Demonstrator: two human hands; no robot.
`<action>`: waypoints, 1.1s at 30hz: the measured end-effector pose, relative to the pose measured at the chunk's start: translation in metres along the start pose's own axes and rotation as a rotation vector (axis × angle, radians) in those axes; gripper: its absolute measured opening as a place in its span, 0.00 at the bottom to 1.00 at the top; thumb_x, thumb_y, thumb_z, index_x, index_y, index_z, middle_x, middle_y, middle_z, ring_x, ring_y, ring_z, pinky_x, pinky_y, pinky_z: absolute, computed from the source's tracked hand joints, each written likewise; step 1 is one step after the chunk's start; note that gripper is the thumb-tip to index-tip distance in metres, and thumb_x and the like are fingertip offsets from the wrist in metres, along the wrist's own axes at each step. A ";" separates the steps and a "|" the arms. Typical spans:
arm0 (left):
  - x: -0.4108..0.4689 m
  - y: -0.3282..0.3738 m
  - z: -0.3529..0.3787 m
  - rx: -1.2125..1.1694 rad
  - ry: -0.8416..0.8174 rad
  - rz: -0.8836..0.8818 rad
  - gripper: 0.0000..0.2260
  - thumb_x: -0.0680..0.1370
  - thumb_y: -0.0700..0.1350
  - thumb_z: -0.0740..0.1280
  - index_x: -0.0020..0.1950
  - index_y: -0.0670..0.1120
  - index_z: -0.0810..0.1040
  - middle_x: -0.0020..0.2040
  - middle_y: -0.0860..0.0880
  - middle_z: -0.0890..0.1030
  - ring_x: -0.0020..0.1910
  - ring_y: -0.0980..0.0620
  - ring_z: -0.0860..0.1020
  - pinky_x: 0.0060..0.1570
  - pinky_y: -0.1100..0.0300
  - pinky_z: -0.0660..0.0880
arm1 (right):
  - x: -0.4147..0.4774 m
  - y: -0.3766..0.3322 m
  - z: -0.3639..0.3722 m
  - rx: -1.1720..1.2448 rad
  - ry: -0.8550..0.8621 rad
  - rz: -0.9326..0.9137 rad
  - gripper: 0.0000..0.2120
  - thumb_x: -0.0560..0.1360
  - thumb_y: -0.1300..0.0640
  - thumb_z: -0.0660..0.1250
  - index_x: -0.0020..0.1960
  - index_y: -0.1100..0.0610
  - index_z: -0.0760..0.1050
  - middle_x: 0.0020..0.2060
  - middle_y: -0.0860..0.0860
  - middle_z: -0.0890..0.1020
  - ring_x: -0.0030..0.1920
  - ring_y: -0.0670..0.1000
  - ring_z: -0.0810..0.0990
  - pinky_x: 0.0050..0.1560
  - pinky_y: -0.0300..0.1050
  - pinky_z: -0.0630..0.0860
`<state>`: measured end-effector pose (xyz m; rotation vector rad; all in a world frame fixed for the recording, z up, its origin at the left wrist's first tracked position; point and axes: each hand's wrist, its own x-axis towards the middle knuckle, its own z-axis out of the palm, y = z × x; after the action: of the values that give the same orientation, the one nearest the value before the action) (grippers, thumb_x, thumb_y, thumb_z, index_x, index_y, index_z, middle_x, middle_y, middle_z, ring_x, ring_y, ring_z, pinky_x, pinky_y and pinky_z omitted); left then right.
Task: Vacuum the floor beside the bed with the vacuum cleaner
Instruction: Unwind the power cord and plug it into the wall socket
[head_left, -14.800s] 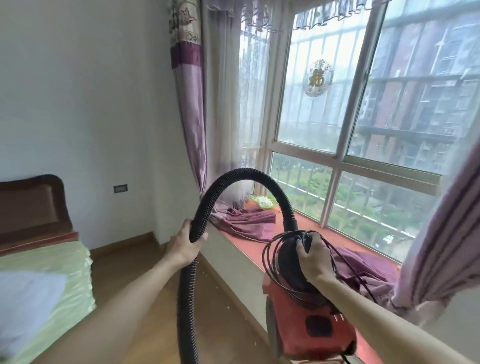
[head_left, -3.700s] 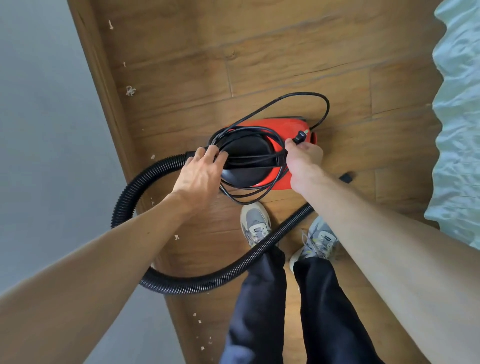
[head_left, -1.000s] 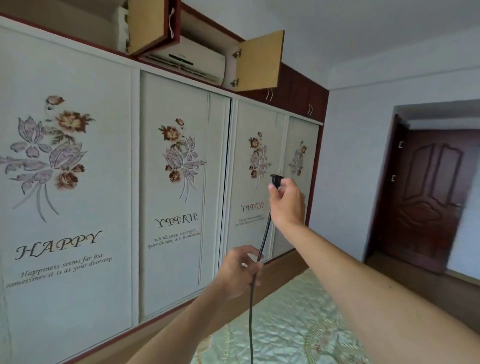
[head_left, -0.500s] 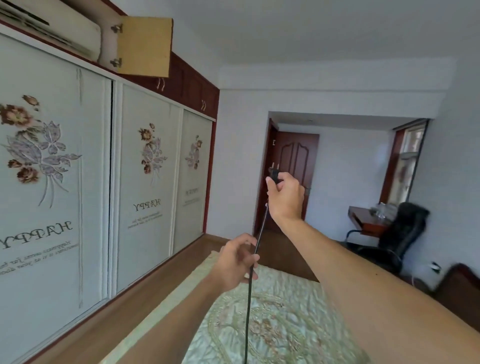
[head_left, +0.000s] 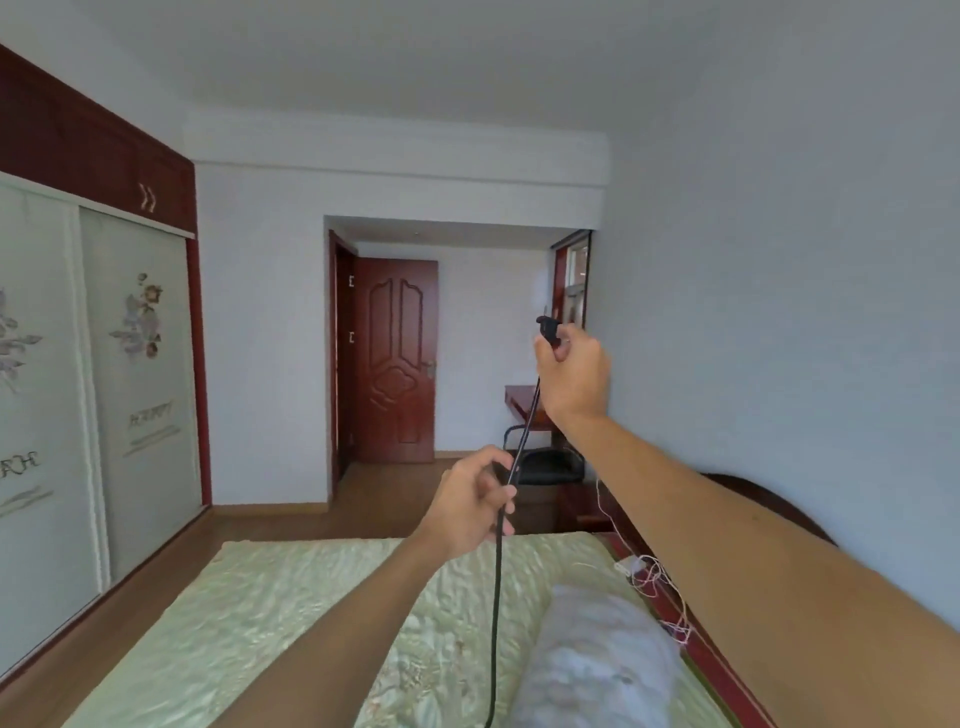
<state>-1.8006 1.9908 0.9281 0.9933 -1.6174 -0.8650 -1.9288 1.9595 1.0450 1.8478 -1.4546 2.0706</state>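
My right hand (head_left: 574, 374) is raised at chest height and pinches the black plug (head_left: 548, 328) of the vacuum's power cord (head_left: 496, 582). The cord runs down from the plug through my left hand (head_left: 470, 501), which is closed loosely around it, and hangs straight below over the bed (head_left: 291, 613). The vacuum cleaner itself is out of view.
A green quilted bed with a white pillow (head_left: 592, 660) fills the lower view. Sliding wardrobe doors (head_left: 140, 379) line the left. A dark red door (head_left: 397, 358) stands ahead. A desk (head_left: 522, 402) and black chair (head_left: 548, 465) stand by the right wall, thin white wires (head_left: 652, 577) at the headboard.
My view has swung right, from the wardrobe to the door and right wall. Both hands keep hold of the cord, the plug still held up.
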 end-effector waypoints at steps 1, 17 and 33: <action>0.007 0.003 0.021 0.003 -0.025 0.009 0.12 0.80 0.31 0.63 0.54 0.48 0.75 0.33 0.42 0.75 0.25 0.46 0.76 0.22 0.61 0.73 | 0.008 0.014 -0.019 -0.015 0.015 0.010 0.09 0.79 0.56 0.65 0.55 0.60 0.79 0.26 0.47 0.72 0.32 0.49 0.75 0.45 0.43 0.75; 0.043 0.069 0.388 -0.015 -0.534 0.150 0.13 0.81 0.35 0.62 0.47 0.55 0.72 0.34 0.47 0.78 0.30 0.44 0.80 0.35 0.47 0.81 | 0.068 0.200 -0.367 -0.367 0.304 0.209 0.09 0.77 0.57 0.68 0.52 0.61 0.80 0.33 0.55 0.81 0.39 0.59 0.82 0.48 0.55 0.80; 0.005 0.107 0.627 -0.168 -1.054 0.217 0.06 0.82 0.38 0.62 0.54 0.49 0.72 0.41 0.42 0.78 0.32 0.44 0.81 0.37 0.52 0.82 | 0.026 0.276 -0.610 -0.695 0.631 0.395 0.09 0.77 0.58 0.67 0.54 0.60 0.82 0.29 0.56 0.79 0.33 0.61 0.81 0.40 0.57 0.82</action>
<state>-2.4302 2.0708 0.8779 0.1792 -2.3919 -1.4645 -2.5625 2.1660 0.9744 0.6274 -2.0391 1.6681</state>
